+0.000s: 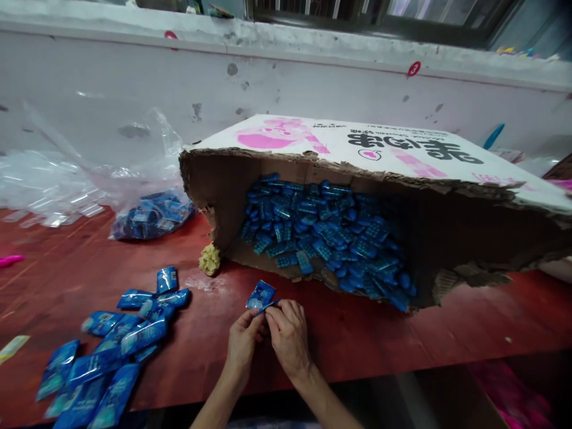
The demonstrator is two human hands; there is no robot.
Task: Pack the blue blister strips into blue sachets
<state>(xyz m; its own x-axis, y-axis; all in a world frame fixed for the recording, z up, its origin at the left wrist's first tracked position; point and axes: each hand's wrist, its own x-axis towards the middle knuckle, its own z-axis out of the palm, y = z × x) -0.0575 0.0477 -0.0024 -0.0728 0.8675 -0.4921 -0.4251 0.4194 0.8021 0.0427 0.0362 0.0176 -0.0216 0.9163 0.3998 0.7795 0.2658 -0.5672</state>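
My left hand [244,342] and my right hand [288,339] are close together over the near part of the table, both closed. Between their fingertips they pinch a small blue packet [269,306], seen nearly edge-on. Just beyond the fingertips is another blue printed surface [261,293]; whether it is a separate packet or part of the pinched one, I cannot tell. To the left lies a loose pile of shiny blue printed packets [143,335], several overlapping. Ahead and right, a torn-edged cardboard box [277,132] on its side holds many small blue plastic pieces [322,223] with rows of dots.
A clear bag [154,214] with blue packets in it stands at the back left, beside a heap of clear plastic pieces [49,185]. A crumpled yellowish lump [210,259] sits by the box's left corner. The red tabletop [214,363] meets a pale wall [111,77].
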